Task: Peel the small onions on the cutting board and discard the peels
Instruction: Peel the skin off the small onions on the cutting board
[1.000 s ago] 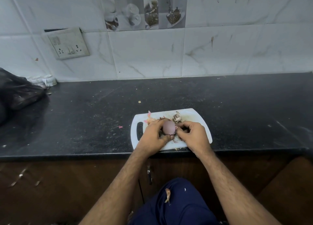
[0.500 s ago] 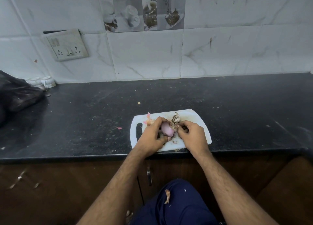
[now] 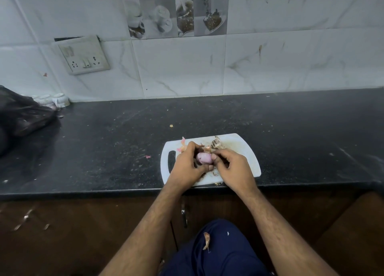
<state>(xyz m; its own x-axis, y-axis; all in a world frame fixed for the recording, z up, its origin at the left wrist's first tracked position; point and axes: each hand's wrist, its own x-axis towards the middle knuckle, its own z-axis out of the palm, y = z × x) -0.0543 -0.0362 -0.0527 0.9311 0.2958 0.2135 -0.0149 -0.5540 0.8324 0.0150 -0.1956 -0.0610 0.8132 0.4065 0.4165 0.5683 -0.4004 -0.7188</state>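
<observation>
Just above the near part of the white cutting board (image 3: 247, 151), the left hand (image 3: 187, 167) cups a small pinkish onion (image 3: 204, 158), fingers curled round it. Beside it, the right hand (image 3: 232, 167) pinches at the onion's right end. Loose peels (image 3: 216, 143) lie on the board's far side, on the dark table (image 3: 104, 142).
</observation>
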